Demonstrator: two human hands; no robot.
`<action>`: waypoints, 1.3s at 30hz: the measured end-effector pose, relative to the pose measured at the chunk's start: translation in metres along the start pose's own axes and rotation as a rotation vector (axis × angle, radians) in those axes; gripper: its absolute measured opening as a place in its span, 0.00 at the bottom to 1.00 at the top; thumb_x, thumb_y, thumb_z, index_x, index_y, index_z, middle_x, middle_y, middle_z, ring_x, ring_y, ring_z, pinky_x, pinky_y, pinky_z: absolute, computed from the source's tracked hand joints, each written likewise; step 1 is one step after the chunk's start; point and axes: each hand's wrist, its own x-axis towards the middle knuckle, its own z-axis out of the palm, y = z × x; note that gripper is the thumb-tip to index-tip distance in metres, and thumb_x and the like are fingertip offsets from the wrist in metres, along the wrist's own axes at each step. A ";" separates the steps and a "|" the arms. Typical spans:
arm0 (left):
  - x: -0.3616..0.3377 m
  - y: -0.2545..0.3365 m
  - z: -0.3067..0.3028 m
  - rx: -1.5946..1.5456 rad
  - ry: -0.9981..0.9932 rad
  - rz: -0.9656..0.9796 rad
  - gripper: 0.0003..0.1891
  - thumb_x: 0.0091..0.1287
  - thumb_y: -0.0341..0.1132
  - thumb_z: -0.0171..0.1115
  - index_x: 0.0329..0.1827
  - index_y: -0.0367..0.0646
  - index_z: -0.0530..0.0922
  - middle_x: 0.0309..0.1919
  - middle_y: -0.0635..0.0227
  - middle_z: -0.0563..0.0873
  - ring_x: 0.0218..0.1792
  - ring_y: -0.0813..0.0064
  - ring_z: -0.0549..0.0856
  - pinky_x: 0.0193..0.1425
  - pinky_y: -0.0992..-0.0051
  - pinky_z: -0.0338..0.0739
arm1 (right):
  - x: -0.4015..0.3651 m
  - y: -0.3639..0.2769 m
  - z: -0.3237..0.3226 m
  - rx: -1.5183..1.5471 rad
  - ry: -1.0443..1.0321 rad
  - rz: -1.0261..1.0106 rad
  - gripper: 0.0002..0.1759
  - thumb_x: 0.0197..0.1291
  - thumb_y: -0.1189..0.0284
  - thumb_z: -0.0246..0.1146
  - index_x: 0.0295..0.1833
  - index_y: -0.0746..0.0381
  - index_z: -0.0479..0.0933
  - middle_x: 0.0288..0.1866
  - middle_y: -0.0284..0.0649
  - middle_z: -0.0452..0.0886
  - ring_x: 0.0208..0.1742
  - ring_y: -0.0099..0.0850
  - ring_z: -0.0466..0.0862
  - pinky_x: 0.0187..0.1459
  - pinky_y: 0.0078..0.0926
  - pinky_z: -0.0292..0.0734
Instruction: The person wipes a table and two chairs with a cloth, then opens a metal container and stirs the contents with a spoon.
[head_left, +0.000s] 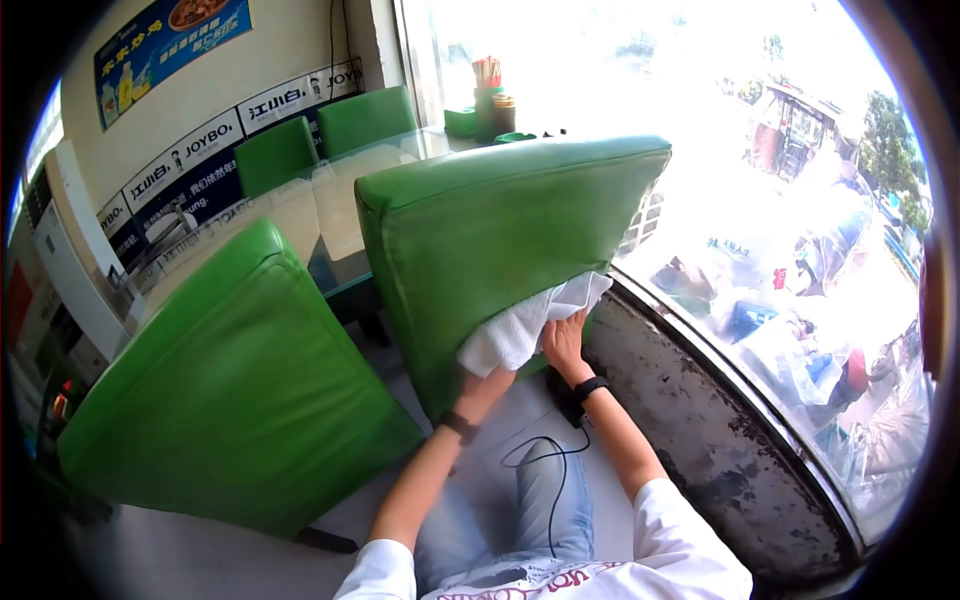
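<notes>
Clearly, one large window (640, 80) dominates the right half of the frame, with one heap of plastic-bagged items (800, 340) beyond the glass and one low wall (690, 420) of peeling paint beneath it. Four green upholstered chairs show. The two nearest are biggest: one left-hand chair (230, 390), tilted in the view across the lower left and left centre, and one center chair (500, 220) in the upper middle. Behind them stands one glass-topped table (345, 270); two far chairs (320, 140) are at its other side, upper left of the frame, below one blue poster (175, 50) and one lettered banner (210, 145).

One white towel (515, 330) lies bunched against the lower part of the center chair's backrest, near the middle of the frame. Both hands are on it: the left hand (490, 385) at its lower left edge, fingers hidden by the cloth, and the right hand (566, 340) at its lower right edge, fingers partly covered. How tightly either hand closes on the towel cannot be told.

One green chopstick holder (487, 110) and one dark-lidded jar (504, 115) stand at the table's window end, upper middle. Two dark wristbands (591, 388) show, one per wrist.
</notes>
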 end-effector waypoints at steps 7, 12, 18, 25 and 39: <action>0.202 0.119 -0.139 0.484 0.517 0.239 0.21 0.64 0.41 0.58 0.61 0.49 0.77 0.57 0.61 0.80 0.63 0.61 0.75 0.69 0.57 0.59 | 0.243 -0.089 -0.173 -0.115 0.577 -0.249 0.28 0.56 0.69 0.50 0.65 0.59 0.71 0.67 0.46 0.71 0.72 0.48 0.65 0.73 0.55 0.46; 0.240 0.123 -0.124 0.754 0.511 0.125 0.13 0.63 0.46 0.58 0.34 0.48 0.83 0.34 0.68 0.86 0.39 0.68 0.82 0.53 0.66 0.70 | 0.280 -0.079 -0.203 -0.013 0.463 -0.250 0.13 0.62 0.67 0.52 0.35 0.58 0.82 0.29 0.43 0.80 0.36 0.43 0.81 0.44 0.38 0.72; 0.261 0.137 -0.110 0.913 0.405 0.127 0.25 0.69 0.51 0.50 0.36 0.36 0.83 0.24 0.64 0.83 0.30 0.70 0.78 0.42 0.69 0.65 | 0.311 -0.053 -0.231 -0.003 0.019 -0.105 0.24 0.64 0.54 0.50 0.42 0.61 0.85 0.32 0.54 0.83 0.35 0.49 0.83 0.43 0.42 0.76; 0.273 0.147 -0.080 0.972 0.489 0.146 0.22 0.66 0.52 0.56 0.29 0.41 0.83 0.25 0.62 0.86 0.31 0.66 0.83 0.43 0.66 0.69 | 0.334 -0.001 -0.236 0.118 -0.156 0.172 0.31 0.65 0.48 0.52 0.41 0.69 0.83 0.33 0.51 0.85 0.34 0.36 0.84 0.44 0.32 0.77; 0.255 0.132 -0.079 0.673 0.559 0.275 0.19 0.65 0.50 0.61 0.42 0.42 0.84 0.32 0.67 0.85 0.42 0.67 0.82 0.55 0.68 0.72 | 0.299 -0.014 -0.214 0.137 0.357 0.278 0.28 0.64 0.52 0.45 0.38 0.60 0.86 0.32 0.49 0.85 0.41 0.49 0.84 0.49 0.39 0.73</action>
